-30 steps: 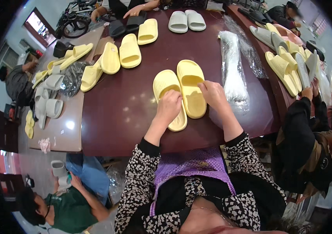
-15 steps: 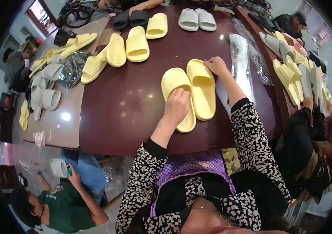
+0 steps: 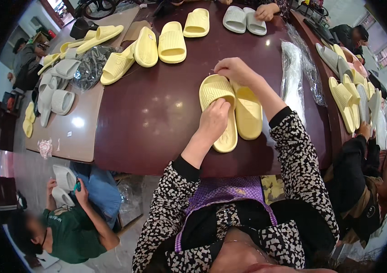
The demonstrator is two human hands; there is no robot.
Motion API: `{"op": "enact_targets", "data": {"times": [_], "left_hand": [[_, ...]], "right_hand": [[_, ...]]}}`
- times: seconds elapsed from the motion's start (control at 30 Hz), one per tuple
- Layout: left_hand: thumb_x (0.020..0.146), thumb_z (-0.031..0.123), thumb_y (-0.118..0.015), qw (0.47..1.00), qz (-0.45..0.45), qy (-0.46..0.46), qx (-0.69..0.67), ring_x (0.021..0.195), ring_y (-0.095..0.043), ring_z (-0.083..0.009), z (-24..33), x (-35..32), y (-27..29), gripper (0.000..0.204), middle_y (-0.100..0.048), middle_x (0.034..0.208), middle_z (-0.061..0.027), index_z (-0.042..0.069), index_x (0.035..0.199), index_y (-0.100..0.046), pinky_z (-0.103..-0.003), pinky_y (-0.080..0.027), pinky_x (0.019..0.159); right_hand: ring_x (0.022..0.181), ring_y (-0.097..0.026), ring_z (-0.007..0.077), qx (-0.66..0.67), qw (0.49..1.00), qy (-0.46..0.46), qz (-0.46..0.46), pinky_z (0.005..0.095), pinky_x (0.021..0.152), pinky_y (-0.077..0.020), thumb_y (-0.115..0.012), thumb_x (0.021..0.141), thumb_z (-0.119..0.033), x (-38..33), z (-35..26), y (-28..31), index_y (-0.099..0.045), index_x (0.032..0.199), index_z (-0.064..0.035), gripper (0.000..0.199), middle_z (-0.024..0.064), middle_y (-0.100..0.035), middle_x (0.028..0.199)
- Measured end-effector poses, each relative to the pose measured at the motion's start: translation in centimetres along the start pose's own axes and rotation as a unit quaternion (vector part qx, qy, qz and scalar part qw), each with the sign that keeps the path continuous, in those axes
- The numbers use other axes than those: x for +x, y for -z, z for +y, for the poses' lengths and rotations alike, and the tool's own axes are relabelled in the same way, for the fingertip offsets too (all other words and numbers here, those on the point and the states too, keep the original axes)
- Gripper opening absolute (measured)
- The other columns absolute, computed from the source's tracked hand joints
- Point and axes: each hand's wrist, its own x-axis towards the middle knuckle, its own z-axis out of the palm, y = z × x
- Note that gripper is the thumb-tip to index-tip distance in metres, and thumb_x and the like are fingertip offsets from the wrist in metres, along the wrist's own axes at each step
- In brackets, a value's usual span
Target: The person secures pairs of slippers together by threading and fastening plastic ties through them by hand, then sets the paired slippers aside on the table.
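Note:
Two yellow slippers stand side by side on the dark red table in front of me. My left hand (image 3: 213,120) is closed on the left yellow slipper (image 3: 226,142), its fingers hooked over the rear edge of the ribbed strap. Just past that slipper's toe, my right hand (image 3: 236,72) has its fingers pinched together; whatever small thing may be between them is too tiny to make out. Below my right wrist lies the right yellow slipper (image 3: 250,120), its strap partly covered by the hand and forearm.
Several yellow slippers (image 3: 172,43) line the far left of the table. A co-worker's hand (image 3: 266,11) touches a grey pair (image 3: 235,20) at the far edge. Clear plastic wrap (image 3: 292,82) lies right. At lower left, a person in green (image 3: 73,232) holds grey slippers (image 3: 64,177).
My right hand has moved left, from the right slipper's toe to beyond the left slipper's toe. My left hand stays on the strap. A co-worker's hand has reached the far grey pair.

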Motion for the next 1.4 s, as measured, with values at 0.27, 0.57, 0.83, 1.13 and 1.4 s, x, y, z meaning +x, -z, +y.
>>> {"op": "enact_targets", "data": {"times": [0.27,0.57,0.83,1.13,1.4], "left_hand": [[0.074,0.0,-0.052,1.0,0.004,0.01,-0.001,0.079,-0.057,-0.0272,0.3,-0.1,0.2,0.006,-0.052,0.082,-0.0117,0.002,0.079,-0.053,-0.035,-0.048,0.07],[0.079,0.0,-0.052,0.999,-0.011,0.027,-0.017,0.082,-0.058,-0.0286,0.0,-0.2,0.1,0.006,-0.056,0.085,-0.0121,0.001,0.084,-0.056,-0.037,-0.049,0.071],[0.074,-0.002,-0.052,1.0,0.009,0.003,-0.015,0.078,-0.057,-0.0287,0.2,0.0,0.2,0.007,-0.053,0.081,-0.0123,0.002,0.08,-0.053,-0.037,-0.048,0.07],[0.079,-0.003,-0.054,0.986,0.078,0.034,-0.144,0.077,-0.059,-0.0256,1.5,1.6,1.4,0.012,-0.059,0.088,-0.0124,0.0,0.091,-0.058,-0.033,-0.048,0.068],[0.085,0.0,-0.055,0.927,0.227,0.169,-0.245,0.067,-0.053,-0.0075,-1.2,1.6,3.4,0.013,-0.059,0.082,-0.0007,0.001,0.096,-0.062,-0.02,-0.044,0.06]], "right_hand": [[0.09,-0.06,0.0305,-0.176,0.977,0.1,-0.07,0.04,0.081,-0.0459,-0.06,0.077,-0.01,1.3,-0.8,-1.7,-0.067,0.097,-0.0062,0.023,0.0143,-0.065,0.092],[0.092,-0.058,0.0297,-0.203,0.968,0.118,-0.091,0.0386,0.085,-0.0446,-0.057,0.078,-0.012,1.4,0.1,-2.1,-0.068,0.098,-0.0077,0.022,0.0122,-0.064,0.096],[0.093,-0.058,0.0273,-0.251,0.961,0.089,-0.074,0.0384,0.084,-0.0439,-0.057,0.077,-0.013,1.6,0.1,-2.1,-0.067,0.084,-0.0056,0.014,0.0104,-0.066,0.089],[0.084,-0.058,0.0283,-0.201,0.975,0.079,0.051,0.0386,0.076,-0.0456,-0.054,0.081,-0.013,0.1,1.7,-1.2,-0.061,0.084,-0.0027,0.013,0.0118,-0.062,0.084],[0.076,-0.058,0.0307,0.056,0.993,0.047,0.093,0.036,0.067,-0.046,-0.055,0.079,-0.005,-3.9,-3.5,-1.2,-0.056,0.082,0.0003,0.006,0.0157,-0.059,0.079]]}}
